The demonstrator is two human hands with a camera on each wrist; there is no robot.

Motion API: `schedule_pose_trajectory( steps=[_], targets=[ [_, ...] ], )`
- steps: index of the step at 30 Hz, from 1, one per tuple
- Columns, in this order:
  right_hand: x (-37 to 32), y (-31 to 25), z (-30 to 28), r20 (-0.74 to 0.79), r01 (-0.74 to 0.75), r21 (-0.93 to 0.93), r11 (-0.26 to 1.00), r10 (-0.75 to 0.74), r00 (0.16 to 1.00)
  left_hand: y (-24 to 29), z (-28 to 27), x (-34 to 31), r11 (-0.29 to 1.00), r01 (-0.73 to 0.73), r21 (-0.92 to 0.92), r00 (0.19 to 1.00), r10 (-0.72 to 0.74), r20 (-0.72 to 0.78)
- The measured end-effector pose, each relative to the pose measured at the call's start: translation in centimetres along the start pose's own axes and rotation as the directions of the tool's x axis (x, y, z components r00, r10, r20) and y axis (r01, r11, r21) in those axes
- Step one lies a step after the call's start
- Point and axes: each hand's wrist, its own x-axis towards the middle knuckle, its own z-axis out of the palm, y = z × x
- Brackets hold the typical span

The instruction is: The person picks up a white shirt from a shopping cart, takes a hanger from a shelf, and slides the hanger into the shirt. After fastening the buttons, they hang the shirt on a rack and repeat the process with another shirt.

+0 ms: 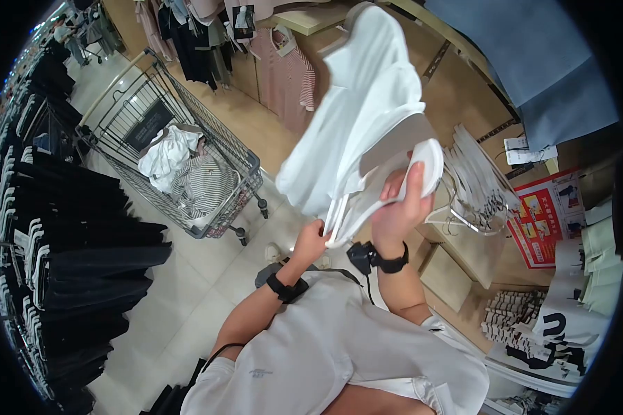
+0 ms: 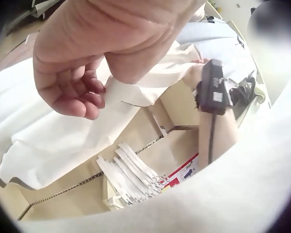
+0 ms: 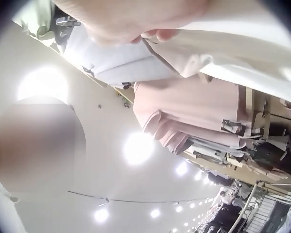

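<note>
A white garment point(image 1: 367, 104) with a greyish inner part is held up in front of the body, its far end raised. The left hand point(image 1: 311, 242) pinches its near edge, where narrow white strips come together. Higher on the right, the right hand point(image 1: 403, 207) grips the garment with the thumb outside and the fingers partly hidden in the folds. In the left wrist view, curled fingers of the left hand point(image 2: 82, 77) lie against the white cloth point(image 2: 63, 141). Seen from the right wrist, the right hand point(image 3: 140, 19) is cropped at the top, beside pale cloth point(image 3: 223, 58).
A shopping cart point(image 1: 239, 149) holding white and striped clothes stands on the left. Dark clothes point(image 1: 97, 270) hang along the far left. Empty white hangers point(image 1: 474, 173), a red sign point(image 1: 543, 218) and blue garments point(image 1: 533, 62) are at right; a pink garment point(image 1: 284, 76) hangs behind.
</note>
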Motion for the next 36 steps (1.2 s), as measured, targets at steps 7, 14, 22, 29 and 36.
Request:
schedule_pose_trajectory(
  steps=[7, 14, 22, 29, 36],
  targets=[
    [3.0, 5.5, -1.4, -0.035, 0.092, -0.11, 0.99, -0.096, 0.995, 8.7, -2.5, -4.8, 0.972, 0.179, -0.149, 0.977, -0.159, 0.142],
    [3.2, 3.3, -4.4, 0.278, -0.217, -0.159, 0.963, 0.255, 0.926, 7.3, -8.7, -2.2, 0.995, -0.048, 0.083, 0.963, 0.068, -0.259],
    [2.4, 0.0, -7.3, 0.527, -0.209, -0.267, 0.941, 0.324, 0.786, 13.7, -9.4, 2.1, 0.865, -0.452, 0.216, 0.742, 0.499, -0.447],
    [2.7, -0.2, -10.6, 0.468, -0.193, -0.392, 0.899, 0.376, 0.8, 17.8, -12.0, 2.7, 0.901, -0.416, -0.122, 0.795, 0.295, -0.53],
    [2.1, -0.8, -10.9, 0.393, -0.077, -0.453, 0.888, 0.276, 0.877, 16.0, -11.4, 3.2, 0.872, -0.458, -0.17, 0.757, 0.284, -0.588]
  ],
)
